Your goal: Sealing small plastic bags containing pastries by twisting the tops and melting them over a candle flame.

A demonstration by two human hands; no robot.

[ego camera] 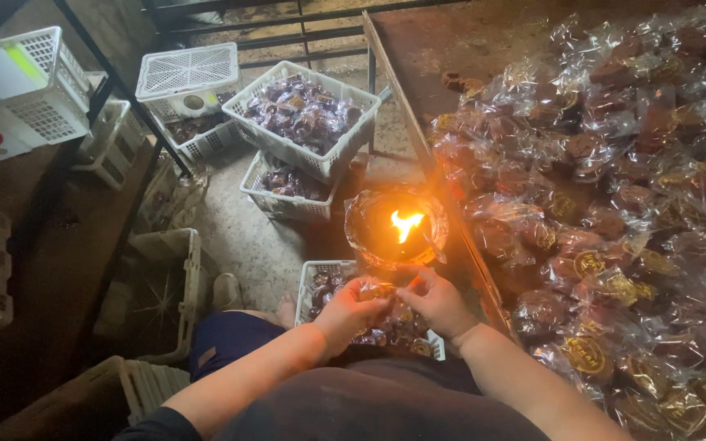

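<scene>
Pinching a small clear-wrapped packet [377,291] between them, the left hand [346,314] and right hand [439,304] meet just below centre of the frame, fingers closed on the wrapper's ends. The packet holds a dark brown piece and glints in the firelight; its finer detail is too small to tell. Directly above it, a flame [406,224] burns in a round dish [394,229]. Beneath the hands sits a white plastic basket [314,278] holding more wrapped pieces. Filling the right half of the frame, a tabletop [467,41] carries a big heap of clear packets [614,204], many bearing round gold labels. Toward the upper centre, two white baskets [304,114] of wrapped dark pieces are stacked on the floor, with an upturned basket [188,73] to their left. A dark metal frame [116,90] crosses the upper left.
</scene>
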